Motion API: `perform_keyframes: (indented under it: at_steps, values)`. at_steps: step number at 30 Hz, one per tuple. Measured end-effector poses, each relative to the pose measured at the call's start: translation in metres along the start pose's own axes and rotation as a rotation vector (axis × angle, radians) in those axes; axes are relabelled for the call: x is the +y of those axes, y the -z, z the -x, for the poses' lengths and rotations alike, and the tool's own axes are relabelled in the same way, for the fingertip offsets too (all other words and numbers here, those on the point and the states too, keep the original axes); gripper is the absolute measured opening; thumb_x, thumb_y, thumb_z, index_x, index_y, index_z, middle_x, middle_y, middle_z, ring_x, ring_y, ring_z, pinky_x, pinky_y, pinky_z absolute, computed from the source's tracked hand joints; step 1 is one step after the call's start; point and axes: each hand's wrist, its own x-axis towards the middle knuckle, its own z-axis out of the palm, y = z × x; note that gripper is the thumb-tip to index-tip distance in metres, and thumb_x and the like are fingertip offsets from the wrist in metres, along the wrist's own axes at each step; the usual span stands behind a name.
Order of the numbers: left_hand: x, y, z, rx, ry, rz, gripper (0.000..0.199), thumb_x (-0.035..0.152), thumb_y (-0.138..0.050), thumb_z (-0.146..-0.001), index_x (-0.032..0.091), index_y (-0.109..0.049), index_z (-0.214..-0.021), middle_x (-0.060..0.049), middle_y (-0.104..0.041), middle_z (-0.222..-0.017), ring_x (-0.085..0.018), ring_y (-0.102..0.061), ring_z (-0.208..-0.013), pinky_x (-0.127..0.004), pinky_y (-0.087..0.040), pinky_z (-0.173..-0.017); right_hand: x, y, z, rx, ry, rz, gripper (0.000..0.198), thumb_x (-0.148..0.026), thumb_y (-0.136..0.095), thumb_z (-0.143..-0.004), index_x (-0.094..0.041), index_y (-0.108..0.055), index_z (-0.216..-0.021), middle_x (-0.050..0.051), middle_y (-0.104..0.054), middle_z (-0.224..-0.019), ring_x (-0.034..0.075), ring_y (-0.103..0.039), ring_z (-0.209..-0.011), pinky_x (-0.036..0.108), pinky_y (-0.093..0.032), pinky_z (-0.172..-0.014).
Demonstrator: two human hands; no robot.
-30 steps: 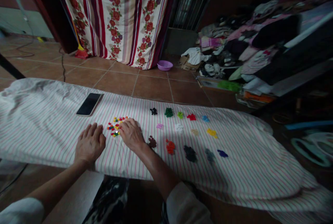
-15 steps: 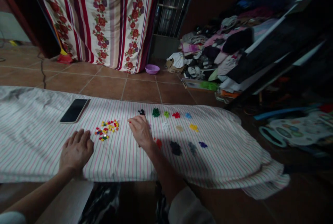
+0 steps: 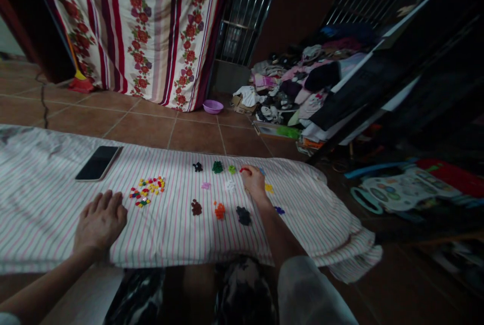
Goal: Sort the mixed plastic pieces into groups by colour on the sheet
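Got red bits (image 3: 242, 170) at the upper-left edge of the right hand (image 3: 254, 181), mid-frame, with fingers bunched, can't tell if clamped.

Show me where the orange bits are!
In the head view, the orange bits lie left of the right hand, between the brown pile and the dark grey pile.

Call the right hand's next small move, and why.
Probably loosen the right hand's fingertips over the red pieces: they are right there, and the dark green pile and orange pile are each one colour, unlike the mixed pile by the left hand. Whether it pinches a piece is unclear.
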Motion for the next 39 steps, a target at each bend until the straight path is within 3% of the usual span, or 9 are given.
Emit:
perform_keyframes:
  at_steps: [6,17,28,39]
  values:
    - [-0.002,-0.005,-0.001,0.028,0.007,-0.075,0.046,0.03,-0.036,-0.088,0.016,-0.059,-0.125,-0.017,-0.062,-0.134,-0.035,-0.048,-0.134,-0.054,-0.04,-0.11,0.033,0.0,-0.03,0.003,-0.04,0.182,0.029,-0.013,-0.047,-0.078,-0.018,-0.074,-0.086,0.011,-0.073,-0.093,0.024,-0.067,-0.092,0.036,-0.05,-0.09]
    - [-0.003,-0.008,-0.001,-0.004,0.004,-0.131,0.052,0.032,-0.03,-0.091,0.011,-0.058,-0.13,-0.019,-0.057,-0.141,-0.036,-0.044,-0.139,-0.052,-0.038,-0.113,0.043,-0.025,-0.041,-0.177,0.054,0.358,0.025,-0.014,-0.049,-0.086,-0.016,-0.073,-0.08,0.013,-0.07,-0.092,0.022,-0.063,-0.09,0.032,-0.046,-0.088]
    - [-0.004,-0.01,-0.002,0.023,0.011,-0.13,0.057,0.037,-0.025,-0.091,0.011,-0.06,-0.128,-0.018,-0.059,-0.139,-0.034,-0.046,-0.138,-0.05,-0.037,-0.114,0.055,-0.032,-0.034,-0.18,0.147,0.277,0.024,-0.028,-0.062,-0.082,-0.018,-0.074,-0.1,0.012,-0.073,-0.102,0.025,-0.064,-0.098,0.038,-0.046,-0.093]
    - [-0.009,-0.017,0.0,0.091,-0.017,-0.077,0.049,0.034,-0.034,-0.087,0.017,-0.061,-0.124,-0.014,-0.066,-0.129,-0.037,-0.048,-0.134,-0.058,-0.042,-0.111,0.066,-0.027,-0.036,-0.213,0.174,0.149,0.025,-0.018,-0.052,-0.086,-0.018,-0.076,-0.089,0.01,-0.074,-0.098,0.022,-0.066,-0.095,0.035,-0.049,-0.092]
